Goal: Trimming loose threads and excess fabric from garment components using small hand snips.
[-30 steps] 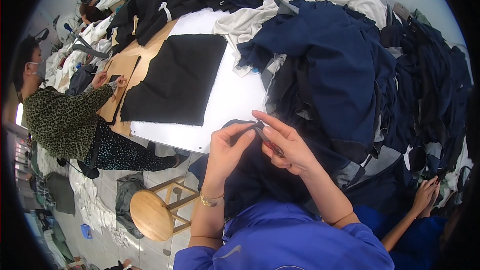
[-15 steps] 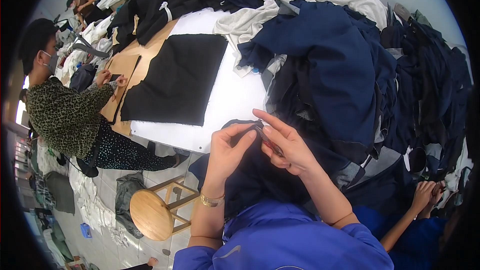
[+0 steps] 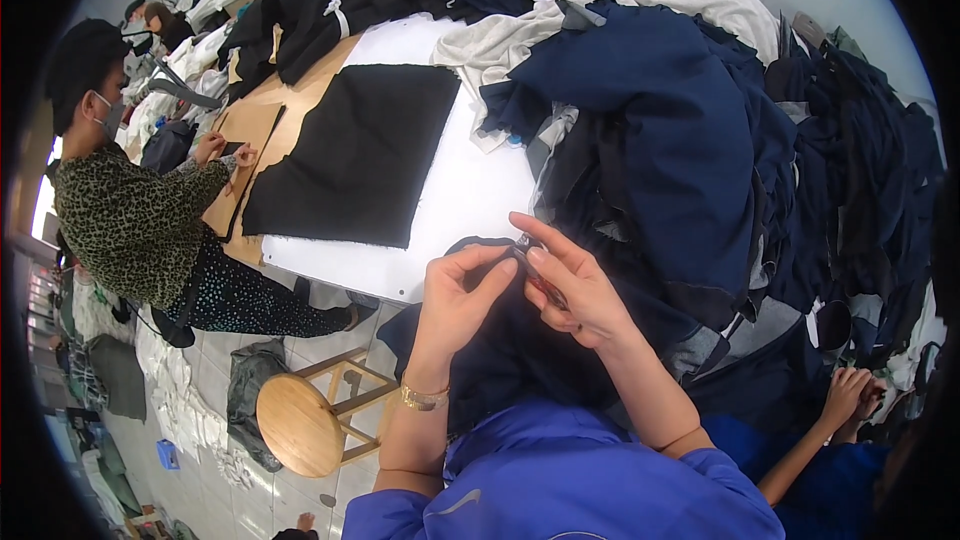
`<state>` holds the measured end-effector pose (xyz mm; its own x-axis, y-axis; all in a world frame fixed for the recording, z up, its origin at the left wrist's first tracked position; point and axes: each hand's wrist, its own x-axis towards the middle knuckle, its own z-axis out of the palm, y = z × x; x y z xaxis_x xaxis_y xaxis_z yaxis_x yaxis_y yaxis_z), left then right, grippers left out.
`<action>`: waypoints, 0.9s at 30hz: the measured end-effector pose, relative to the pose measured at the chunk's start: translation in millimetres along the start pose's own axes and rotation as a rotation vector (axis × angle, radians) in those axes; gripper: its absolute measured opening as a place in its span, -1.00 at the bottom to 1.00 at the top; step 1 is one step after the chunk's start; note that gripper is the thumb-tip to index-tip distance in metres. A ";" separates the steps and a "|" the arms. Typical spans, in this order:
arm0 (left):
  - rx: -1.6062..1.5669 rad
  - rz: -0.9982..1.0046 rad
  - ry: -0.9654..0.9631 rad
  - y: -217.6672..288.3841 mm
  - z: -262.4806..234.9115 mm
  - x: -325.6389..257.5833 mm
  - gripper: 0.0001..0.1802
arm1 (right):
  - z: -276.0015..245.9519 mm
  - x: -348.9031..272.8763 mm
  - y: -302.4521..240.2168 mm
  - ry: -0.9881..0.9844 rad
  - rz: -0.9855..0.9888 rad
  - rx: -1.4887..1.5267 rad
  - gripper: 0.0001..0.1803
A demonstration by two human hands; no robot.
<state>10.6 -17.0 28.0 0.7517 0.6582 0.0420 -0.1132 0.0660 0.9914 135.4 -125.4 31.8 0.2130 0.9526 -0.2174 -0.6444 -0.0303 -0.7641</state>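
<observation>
My left hand [image 3: 455, 302] pinches the edge of a dark navy garment [image 3: 505, 365] between thumb and fingertips. The cloth hangs from there down over my lap. Small thread snips [image 3: 543, 287] with a dark, partly red handle lie in my right hand [image 3: 580, 290], its fingers curled round them and the index finger stretched along the top. Their tip meets the cloth edge right by my left fingertips; whether the blades are touching a thread is too small to tell.
A black cut panel [image 3: 350, 155] lies on the white tabletop [image 3: 440, 195]. Navy garments [image 3: 680, 140] are heaped to the right. At left stands a masked co-worker [image 3: 130, 210] handling cloth over brown card [image 3: 240, 140]. A wooden stool [image 3: 300, 425] is lower left; another person's hands [image 3: 850, 395] work lower right.
My hands stay nearly in place, with only a slight shift of the fingers and snips at the cloth edge. The co-worker's head at left has moved a little.
</observation>
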 end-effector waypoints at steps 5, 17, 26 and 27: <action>-0.012 -0.056 0.002 -8.1 0.7 -2.2 -0.81 | -1.9 -0.2 -7.3 0.017 -0.043 0.078 -0.57; 0.076 -0.036 -0.029 -6.2 -11.2 0.5 -0.82 | 5.9 16.1 -6.3 0.193 -0.524 -0.876 -0.85; 0.410 0.245 0.021 -9.4 2.3 2.8 -0.74 | -16.4 10.6 -4.5 0.122 -0.661 -1.023 -0.94; 0.378 0.269 0.039 -6.6 2.1 -0.7 -0.74 | -15.8 11.5 -4.4 0.105 -0.655 -1.017 -0.91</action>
<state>12.2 -19.5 21.7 0.7019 0.6431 0.3062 -0.0507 -0.3838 0.9220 152.2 -119.2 23.1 0.3716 0.8487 0.3762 0.4681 0.1787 -0.8654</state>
